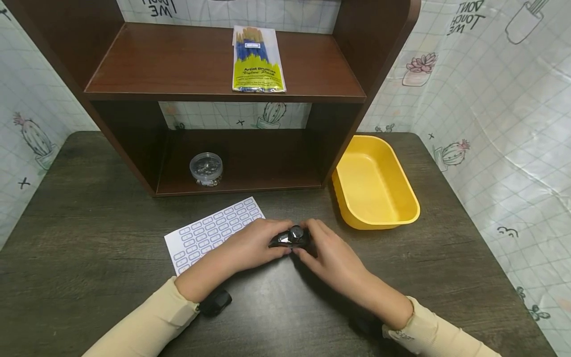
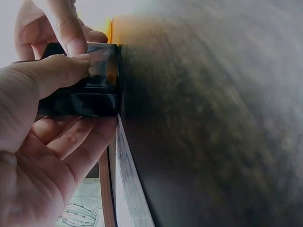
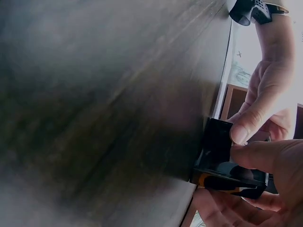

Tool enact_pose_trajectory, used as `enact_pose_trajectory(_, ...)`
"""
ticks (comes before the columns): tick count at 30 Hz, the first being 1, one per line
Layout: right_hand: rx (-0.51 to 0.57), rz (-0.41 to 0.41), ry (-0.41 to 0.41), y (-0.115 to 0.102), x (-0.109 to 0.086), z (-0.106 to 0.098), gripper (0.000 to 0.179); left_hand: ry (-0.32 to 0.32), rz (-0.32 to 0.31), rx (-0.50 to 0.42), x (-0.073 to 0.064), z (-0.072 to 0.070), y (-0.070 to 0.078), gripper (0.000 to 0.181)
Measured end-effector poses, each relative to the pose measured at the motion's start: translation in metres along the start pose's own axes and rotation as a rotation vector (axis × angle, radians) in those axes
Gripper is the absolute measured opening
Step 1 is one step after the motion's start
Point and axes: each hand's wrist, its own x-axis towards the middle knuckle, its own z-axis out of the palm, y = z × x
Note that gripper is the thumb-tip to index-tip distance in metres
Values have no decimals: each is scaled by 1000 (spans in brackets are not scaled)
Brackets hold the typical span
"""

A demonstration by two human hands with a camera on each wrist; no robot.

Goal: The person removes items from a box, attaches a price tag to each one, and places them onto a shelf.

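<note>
A small glossy black box-shaped object [image 1: 285, 239] with a round, shiny top part stands on the table in front of the shelf. My left hand [image 1: 254, 243] grips its left side, thumb on the near face and fingers behind. From the other side my right hand [image 1: 334, 258] holds it the same way, and the two thumb tips nearly meet. In the left wrist view the black object [image 2: 78, 105] has flat, reflective faces. An orange patch shows on its side in the right wrist view, where the black object [image 3: 222, 170] sits against the tabletop. Its exact kind I cannot tell.
A sheet of blue-bordered labels [image 1: 209, 233] lies left, partly under my left forearm. A yellow tub [image 1: 374, 188] stands right. The brown shelf [image 1: 178, 64] behind holds a pack of artist brushes [image 1: 257, 64] above and a round clear container [image 1: 206, 168] below.
</note>
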Motion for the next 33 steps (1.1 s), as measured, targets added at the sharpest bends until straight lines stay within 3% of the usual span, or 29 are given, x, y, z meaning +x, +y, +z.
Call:
enact_pose_trajectory(18,106,-44,-25,5,3,-4,30,-8,-16,1,-1,0,1,22)
enact_pose_trajectory(28,142,-49,-27,8,4,-6,28,-24,-76,8,1,0,2,25)
enact_pose_trajectory(33,148,-43,-25,9,4,-5,27,-18,-63,7,0,1,2,25)
